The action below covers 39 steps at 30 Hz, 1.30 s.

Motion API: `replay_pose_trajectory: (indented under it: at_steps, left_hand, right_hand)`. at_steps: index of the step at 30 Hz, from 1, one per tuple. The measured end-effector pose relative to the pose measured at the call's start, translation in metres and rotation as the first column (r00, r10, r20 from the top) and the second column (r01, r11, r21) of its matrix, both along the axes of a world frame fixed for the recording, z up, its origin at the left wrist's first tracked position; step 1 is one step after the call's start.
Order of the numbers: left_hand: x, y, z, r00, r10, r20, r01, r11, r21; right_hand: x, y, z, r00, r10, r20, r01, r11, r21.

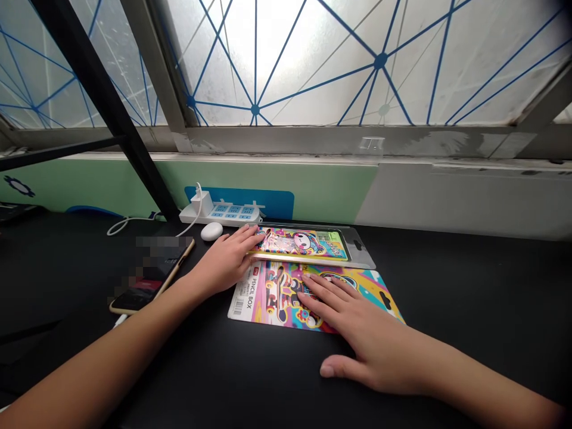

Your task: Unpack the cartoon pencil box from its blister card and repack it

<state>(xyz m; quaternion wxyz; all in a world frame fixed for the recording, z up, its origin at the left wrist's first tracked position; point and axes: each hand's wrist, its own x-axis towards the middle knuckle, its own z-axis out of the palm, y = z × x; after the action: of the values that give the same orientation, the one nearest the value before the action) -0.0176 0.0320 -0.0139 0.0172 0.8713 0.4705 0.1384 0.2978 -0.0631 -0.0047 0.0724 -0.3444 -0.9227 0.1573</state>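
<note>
Here's the left hand on the left end of the bright box, fingers over the top, thumb down at the near edge; whether that grip is pinching or merely resting, I can't tell. The box sits in a clear tray on the black surface, right up against the far edge of the card, overlap unclear. And the right hand lies flat, its grip spread: fingers out across the card, which reads "PENCIL BOX", thumb wide and off the print. Over on the left, a phone near the left forearm, then a white oval just beyond the left hand, and behind it a power strip with a charger plugged in.
</note>
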Motion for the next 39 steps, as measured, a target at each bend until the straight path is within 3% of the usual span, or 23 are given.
replay_pose_trajectory:
  at_steps: [5, 9, 15, 19, 23, 30, 34, 39]
  left_hand:
    - [-0.003, -0.008, 0.010, 1.000, 0.020, -0.022, -0.021, 0.998, -0.054]
    - [-0.002, -0.013, 0.014, 0.997, 0.055, -0.059, -0.059, 0.996, -0.069]
    - [0.009, -0.017, 0.005, 0.990, 0.083, -0.111, -0.076, 0.995, 0.068]
    - [0.009, -0.013, -0.002, 0.983, 0.083, -0.166, -0.063, 0.991, 0.122]
    - [0.006, -0.010, -0.005, 0.991, 0.068, -0.113, -0.053, 0.990, 0.132]
    - [0.022, -0.014, 0.000, 0.993, 0.067, -0.097, -0.051, 0.986, 0.157]
    - [0.032, -0.014, 0.000, 0.992, 0.030, -0.120, -0.008, 0.984, 0.177]
    - [0.024, -0.010, 0.002, 0.993, -0.083, -0.086, 0.092, 0.990, 0.106]
  right_hand:
    - [-0.006, -0.011, 0.008, 1.000, 0.022, 0.002, -0.022, 1.000, -0.018]
    - [-0.018, -0.010, 0.001, 0.994, -0.111, -0.005, 0.111, 0.989, 0.094]
    - [-0.021, -0.004, -0.014, 0.939, -0.345, -0.012, 0.338, 0.912, 0.234]
    - [-0.020, -0.002, -0.016, 0.922, -0.387, -0.016, 0.373, 0.875, 0.310]
    - [-0.018, -0.001, -0.014, 0.919, -0.392, -0.031, 0.375, 0.849, 0.371]
    - [-0.017, 0.000, -0.011, 0.918, -0.390, -0.077, 0.395, 0.872, 0.289]
    - [-0.017, -0.003, 0.000, 0.909, -0.387, -0.153, 0.411, 0.894, 0.178]
    - [0.018, 0.024, 0.022, 0.933, -0.335, -0.131, 0.347, 0.935, 0.079]
